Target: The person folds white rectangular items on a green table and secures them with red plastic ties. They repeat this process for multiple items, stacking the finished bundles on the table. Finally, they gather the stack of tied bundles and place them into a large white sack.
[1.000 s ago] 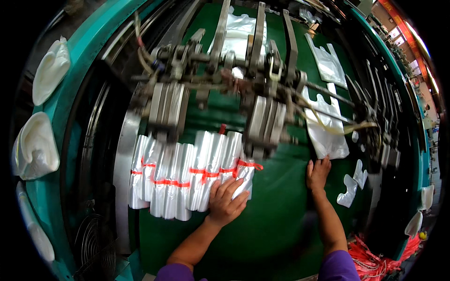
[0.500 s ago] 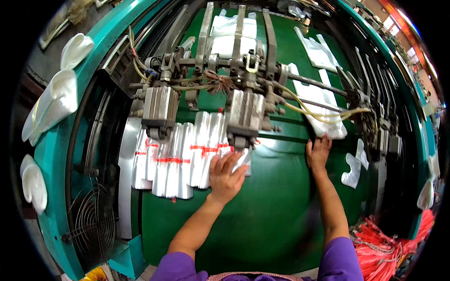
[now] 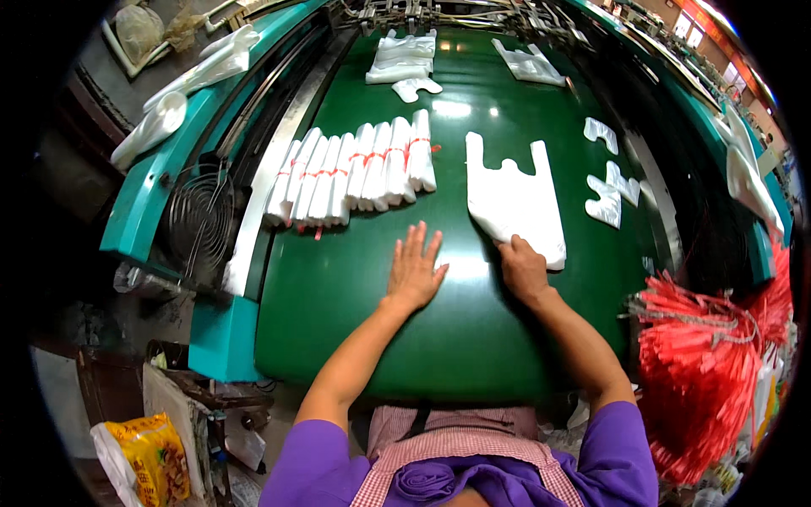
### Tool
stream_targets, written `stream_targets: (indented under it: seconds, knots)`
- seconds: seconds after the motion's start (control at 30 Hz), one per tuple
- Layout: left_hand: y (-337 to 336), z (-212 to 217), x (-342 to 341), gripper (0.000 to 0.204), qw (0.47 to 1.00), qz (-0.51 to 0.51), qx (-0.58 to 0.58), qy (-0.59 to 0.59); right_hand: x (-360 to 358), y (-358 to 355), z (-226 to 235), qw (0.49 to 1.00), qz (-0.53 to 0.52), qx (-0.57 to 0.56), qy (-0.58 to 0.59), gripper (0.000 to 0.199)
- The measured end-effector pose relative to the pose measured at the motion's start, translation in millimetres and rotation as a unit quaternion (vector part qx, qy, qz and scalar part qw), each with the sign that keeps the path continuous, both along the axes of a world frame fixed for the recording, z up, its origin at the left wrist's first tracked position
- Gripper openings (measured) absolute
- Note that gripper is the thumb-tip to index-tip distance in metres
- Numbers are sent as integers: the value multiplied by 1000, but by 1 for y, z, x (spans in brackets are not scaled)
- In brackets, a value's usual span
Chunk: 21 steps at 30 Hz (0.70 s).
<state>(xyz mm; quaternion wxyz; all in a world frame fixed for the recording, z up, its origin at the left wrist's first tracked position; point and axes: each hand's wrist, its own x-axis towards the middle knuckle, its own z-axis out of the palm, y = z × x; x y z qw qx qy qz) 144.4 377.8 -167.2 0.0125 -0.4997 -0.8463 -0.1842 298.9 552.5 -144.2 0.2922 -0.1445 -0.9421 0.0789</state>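
My right hand (image 3: 524, 269) grips the near edge of a white plastic carrier-bag stack (image 3: 515, 198), its fingers closed at the lower left. The stack lies flat with its two handle loops pointing away from me. My left hand (image 3: 414, 269) is open, fingers spread, over the green work surface (image 3: 456, 355) and holds nothing. Beyond it, to the left, several rolled bundles of clear plastic bags (image 3: 346, 173) lie side by side, tied with red strips.
Farther off lie more white bags (image 3: 401, 59) and another bag stack (image 3: 529, 63). Small plastic cut-offs (image 3: 603, 203) are scattered on the right. Red strips (image 3: 697, 363) hang in a bunch at the near right. Teal machine rails (image 3: 148, 190) flank both sides; metal machine parts (image 3: 414, 15) span the far end.
The metal machine parts, earlier above the bundles, now appear at the far end. My right hand has drawn the bag stack nearer and leftward. My left hand has come off the bundles.
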Motion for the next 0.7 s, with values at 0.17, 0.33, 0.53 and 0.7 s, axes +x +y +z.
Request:
stream_targets:
  seconds: [0.17, 0.33, 0.53, 0.7]
  knots:
    - [-32, 19, 74, 99, 988, -92, 90, -86, 46, -34, 80, 891, -23, -378, 249, 28]
    - [-36, 52, 106, 64, 884, -100, 367, -272, 50, -89, 175, 810, 122, -399, 413, 42]
    - [-26, 69, 79, 17, 731, -19, 352, -585, 22, -21, 113, 985, 14, -42, 167, 51]
    - [-73, 26, 82, 52, 873, 56, 147, -461, 87, -48, 3, 960, 112, -177, -186, 53]
